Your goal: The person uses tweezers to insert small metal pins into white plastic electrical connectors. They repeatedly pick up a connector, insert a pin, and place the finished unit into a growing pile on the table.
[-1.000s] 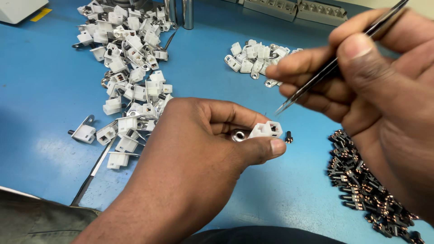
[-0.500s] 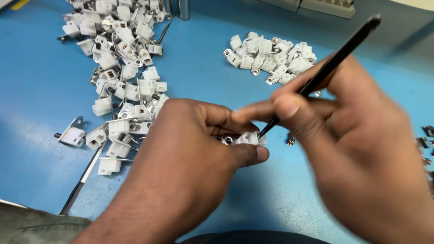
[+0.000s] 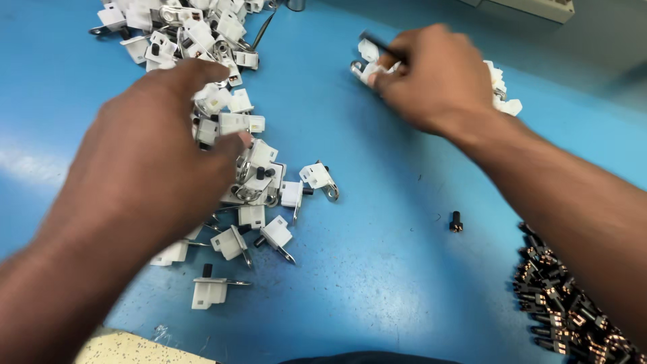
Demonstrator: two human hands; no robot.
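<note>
At about nine o'clock the left hand (image 3: 158, 145) lies palm down over the big scatter of white plastic parts (image 3: 259, 182), its fingers spread and curled into the pile; whether they have closed on a piece I cannot tell, since the hand covers its own fingertips. The parts run from eleven o'clock down toward seven o'clock on the blue table (image 3: 377, 269), each a small white block with a thin metal tab or ring sticking out. I judge them light and rigid, easy to skid on the smooth surface, and best pinched across the flat plastic sides, not by the thin tab, which looks as if it could bend or prick. Near the centre, a little toward four o'clock, a single black pin (image 3: 456, 222) stands apart. At one o'clock the right hand (image 3: 438, 77) is bunched over the smaller white heap (image 3: 502, 98), fingers closed on a slim dark tool (image 3: 377, 44) and apparently pinching a white piece (image 3: 372, 69) at the fingertips, though blur hides the exact hold. At four o'clock lies a pile of dark pins (image 3: 566, 310), tiny and likely to roll.
</note>
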